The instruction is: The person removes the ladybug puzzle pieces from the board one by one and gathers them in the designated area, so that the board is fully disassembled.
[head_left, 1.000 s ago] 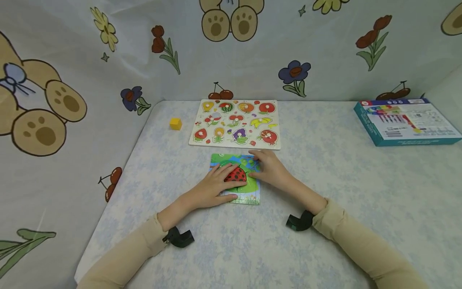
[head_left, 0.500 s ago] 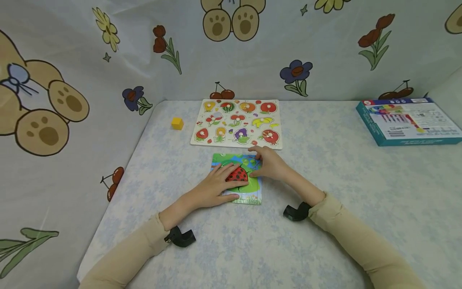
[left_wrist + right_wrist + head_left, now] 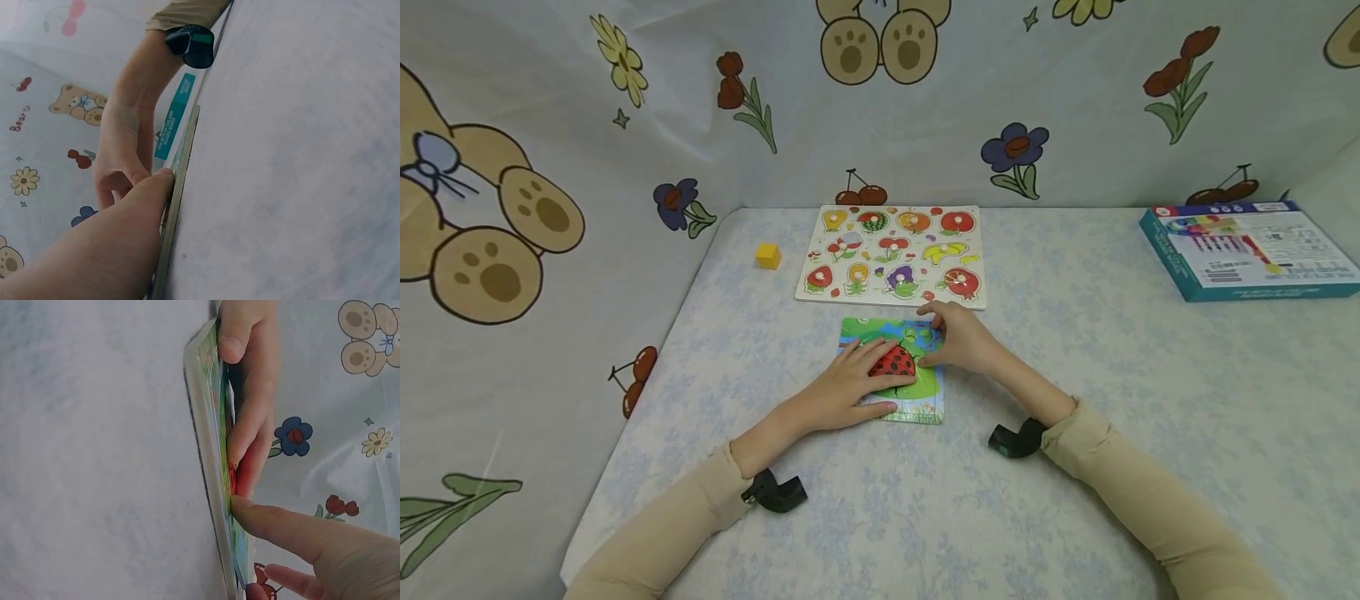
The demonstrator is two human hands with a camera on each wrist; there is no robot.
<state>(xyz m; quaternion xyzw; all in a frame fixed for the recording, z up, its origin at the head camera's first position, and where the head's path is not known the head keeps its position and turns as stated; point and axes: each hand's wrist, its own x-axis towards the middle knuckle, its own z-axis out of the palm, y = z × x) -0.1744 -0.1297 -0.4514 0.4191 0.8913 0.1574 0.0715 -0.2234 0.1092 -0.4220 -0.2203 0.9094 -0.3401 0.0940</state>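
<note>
A small ladybug jigsaw puzzle (image 3: 925, 398) in a thin tray lies flat on the table. My left hand (image 3: 838, 393) rests on its left part with spread fingers, covering some of the red ladybug (image 3: 892, 363). At the upper right corner, my right hand (image 3: 964, 340) holds a bluish-green puzzle piece (image 3: 240, 553) between thumb and curled fingers. The right wrist view shows the thumb tip on the puzzle's face and a fingertip at its far edge. That piece looks slightly raised at one end. Its outline is mostly hidden by the hand.
Behind the puzzle lies a fruit peg board (image 3: 880, 297) with several knobbed pieces. A yellow cube (image 3: 767, 256) sits left of it. A flat teal-edged box (image 3: 1262, 258) stands at the back right. A patterned cloth (image 3: 910, 125) hangs behind the table.
Between one second and half a second ago, the right forearm shifted slightly inward and its fingers moved a little at the corner. Since then both hands look still; the left stays on the puzzle.
</note>
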